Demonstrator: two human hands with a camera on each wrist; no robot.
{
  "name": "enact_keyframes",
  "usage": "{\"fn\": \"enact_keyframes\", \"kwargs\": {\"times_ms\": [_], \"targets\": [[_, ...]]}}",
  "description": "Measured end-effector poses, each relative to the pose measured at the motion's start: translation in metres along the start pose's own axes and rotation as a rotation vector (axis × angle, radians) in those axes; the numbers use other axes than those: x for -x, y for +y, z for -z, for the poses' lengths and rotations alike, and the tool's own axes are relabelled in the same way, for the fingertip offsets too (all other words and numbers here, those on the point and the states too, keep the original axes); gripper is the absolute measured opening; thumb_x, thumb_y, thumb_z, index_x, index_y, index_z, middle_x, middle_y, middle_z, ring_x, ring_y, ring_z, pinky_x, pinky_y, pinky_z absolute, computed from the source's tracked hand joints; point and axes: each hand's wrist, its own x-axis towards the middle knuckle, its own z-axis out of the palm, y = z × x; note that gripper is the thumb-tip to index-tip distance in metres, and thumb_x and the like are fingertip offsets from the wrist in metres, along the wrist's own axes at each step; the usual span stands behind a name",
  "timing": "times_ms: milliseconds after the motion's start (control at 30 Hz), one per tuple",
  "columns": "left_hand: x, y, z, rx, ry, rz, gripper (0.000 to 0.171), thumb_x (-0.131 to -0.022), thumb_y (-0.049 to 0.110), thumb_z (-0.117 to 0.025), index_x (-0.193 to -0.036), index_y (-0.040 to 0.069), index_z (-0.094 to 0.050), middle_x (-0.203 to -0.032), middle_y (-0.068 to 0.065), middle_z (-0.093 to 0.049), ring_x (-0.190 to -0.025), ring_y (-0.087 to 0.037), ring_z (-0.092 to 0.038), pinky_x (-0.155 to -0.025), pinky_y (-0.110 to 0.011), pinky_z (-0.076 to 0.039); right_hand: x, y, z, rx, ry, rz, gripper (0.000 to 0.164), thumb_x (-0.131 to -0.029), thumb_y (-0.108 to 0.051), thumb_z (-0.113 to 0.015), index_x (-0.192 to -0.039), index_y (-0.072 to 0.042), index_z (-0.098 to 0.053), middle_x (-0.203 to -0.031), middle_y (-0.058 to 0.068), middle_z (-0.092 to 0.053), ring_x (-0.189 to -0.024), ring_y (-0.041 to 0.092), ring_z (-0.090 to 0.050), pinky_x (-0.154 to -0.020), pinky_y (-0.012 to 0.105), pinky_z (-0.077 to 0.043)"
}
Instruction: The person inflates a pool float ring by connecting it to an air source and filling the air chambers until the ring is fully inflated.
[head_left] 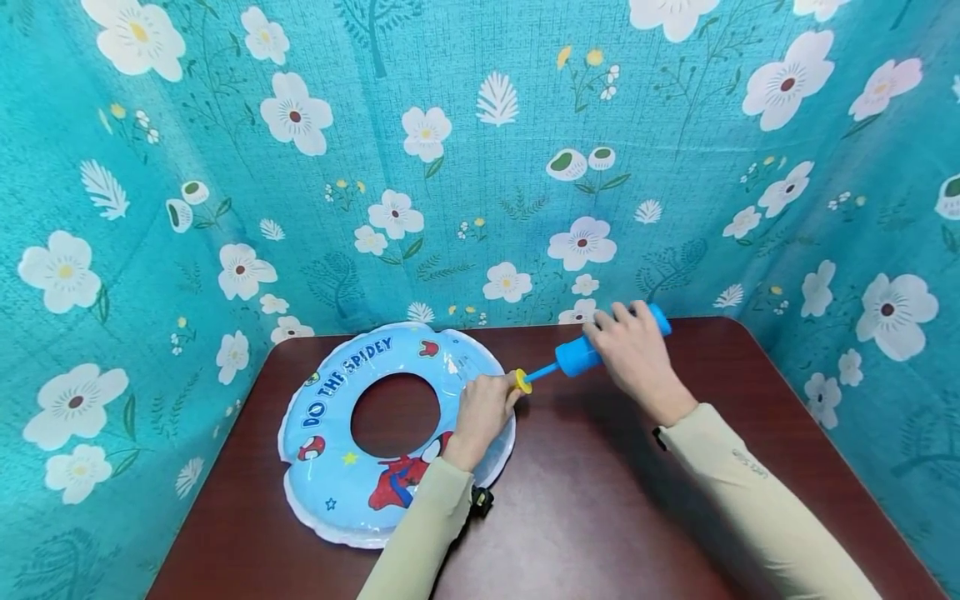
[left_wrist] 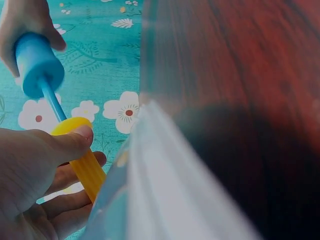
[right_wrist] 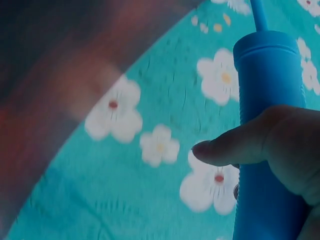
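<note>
A light blue inflatable swim ring [head_left: 322, 492] with cartoon prints lies on the table, its rim puckered. Over its right side, my left hand [head_left: 483, 412] holds the yellow nozzle end [left_wrist: 87, 170] of a hand pump, thumb on its flange. The nozzle's tip is hidden behind the ring's edge in the left wrist view, so I cannot tell how it meets the ring. A thin blue rod joins the nozzle to the pump's blue barrel [head_left: 577, 357]. My right hand [head_left: 633, 354] grips that barrel, fingers wrapped round it, up and to the right of the left hand.
A dark reddish-brown table [head_left: 570, 517] lies beneath both hands. Behind it and along both sides hangs a teal floral curtain [head_left: 480, 183], close to the table's back edge. The pump is tilted, its far end near that edge.
</note>
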Motion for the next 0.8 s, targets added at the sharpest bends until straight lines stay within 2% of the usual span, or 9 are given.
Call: {"fn": "enact_keyframes", "kwargs": {"times_ms": [233, 367, 533, 800], "targets": [[-0.001, 0.0, 0.0, 0.031, -0.006, 0.004, 0.016, -0.102, 0.031, -0.073, -0.1, 0.016, -0.079, -0.079, -0.003, -0.076, -0.069, -0.026, -0.073, -0.058, -0.036, -0.057, -0.007, -0.041, -0.018, -0.013, -0.083, 0.029, 0.027, -0.08, -0.013, -0.094, -0.102, -0.011, -0.079, -0.103, 0.01, -0.077, -0.1, 0.032, -0.066, -0.088, 0.05, -0.049], [-0.001, 0.001, -0.001, 0.05, -0.025, 0.007, 0.017, -0.102, 0.03, -0.074, -0.104, 0.015, -0.08, -0.076, -0.003, -0.073, -0.066, -0.023, -0.071, -0.055, -0.032, -0.054, -0.006, -0.051, -0.022, -0.039, -0.118, 0.04, 0.035, -0.076, -0.016, -0.098, -0.105, -0.012, -0.079, -0.103, 0.01, -0.077, -0.103, 0.032, -0.067, -0.091, 0.05, -0.051], [-0.001, 0.003, -0.001, 0.064, -0.037, 0.018, 0.016, -0.103, 0.031, -0.073, -0.104, 0.016, -0.08, -0.078, -0.002, -0.074, -0.067, -0.022, -0.071, -0.055, -0.031, -0.053, -0.004, -0.041, -0.016, -0.045, -0.109, 0.046, 0.035, -0.076, -0.015, -0.098, -0.105, -0.013, -0.078, -0.103, 0.009, -0.077, -0.102, 0.032, -0.068, -0.09, 0.051, -0.049], [-0.002, 0.0, 0.003, 0.035, -0.023, -0.003, 0.015, -0.102, 0.034, -0.072, -0.106, 0.021, -0.079, -0.08, 0.0, -0.077, -0.067, -0.02, -0.07, -0.055, -0.029, -0.05, 0.002, 0.006, 0.005, -0.036, -0.036, 0.015, 0.027, -0.078, 0.002, -0.086, -0.1, -0.009, -0.075, -0.095, 0.012, -0.072, -0.09, 0.034, -0.063, -0.087, 0.051, -0.047]]}}
